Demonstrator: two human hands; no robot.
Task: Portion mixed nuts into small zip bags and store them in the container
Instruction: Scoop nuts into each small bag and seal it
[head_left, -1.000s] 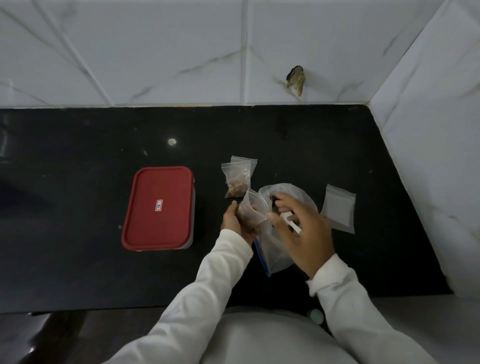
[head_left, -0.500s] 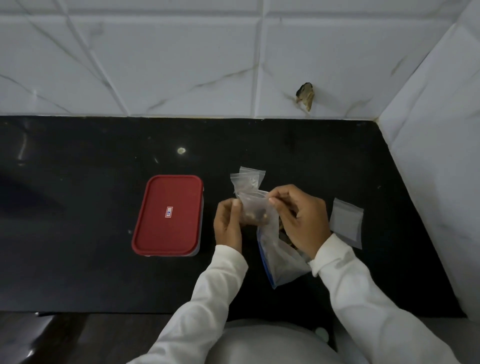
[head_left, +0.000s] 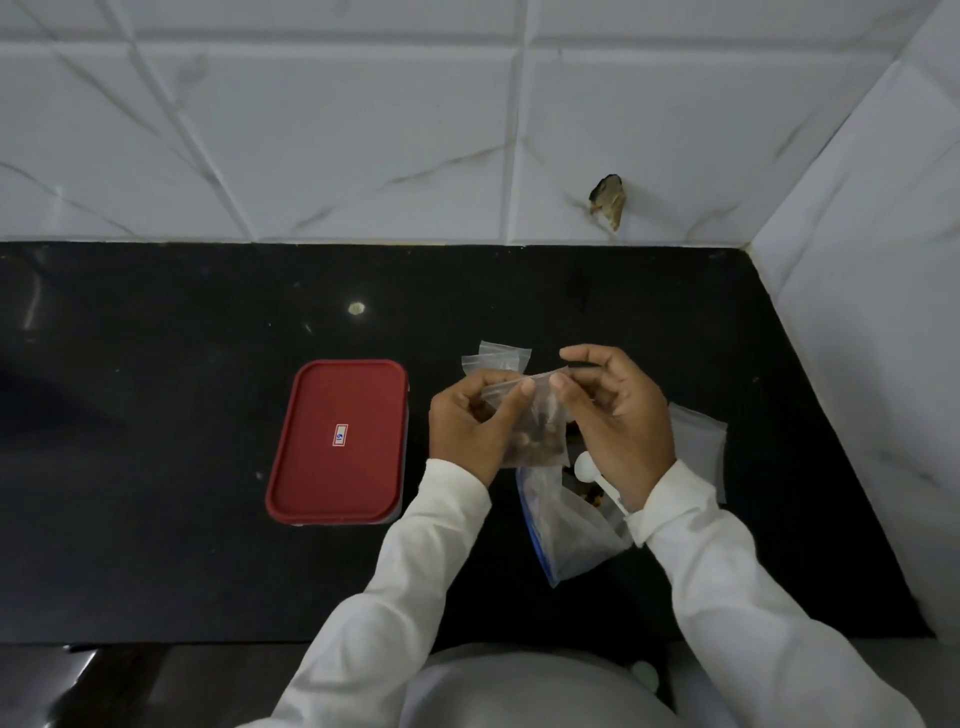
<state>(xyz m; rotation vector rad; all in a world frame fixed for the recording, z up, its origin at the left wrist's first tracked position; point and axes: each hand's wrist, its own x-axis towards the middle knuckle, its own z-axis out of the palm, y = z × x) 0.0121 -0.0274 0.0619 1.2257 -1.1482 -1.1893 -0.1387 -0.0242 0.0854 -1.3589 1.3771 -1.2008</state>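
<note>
A small clear zip bag (head_left: 540, 431) with nuts in its bottom hangs between my two hands above the black counter. My left hand (head_left: 470, 426) pinches the left part of its top edge. My right hand (head_left: 615, 415) pinches the right part with thumb and fingers. Below the hands lies the large nut bag (head_left: 563, 525) with a blue zip strip, and a white scoop (head_left: 592, 475) rests in its mouth. Behind my hands, other small zip bags (head_left: 498, 356) lie partly hidden. The container (head_left: 337, 441), with a red lid shut on it, stands to the left.
Empty small zip bags (head_left: 698, 441) lie on the counter (head_left: 156, 415) right of my right hand. White tiled walls close the back and right side, with a chipped hole (head_left: 608, 200) in the back wall. The counter's front edge runs near my body.
My right hand left the scoop in the large bag and came up to the small bag's top. Both hands now pinch its top edge, closer together and slightly higher.
</note>
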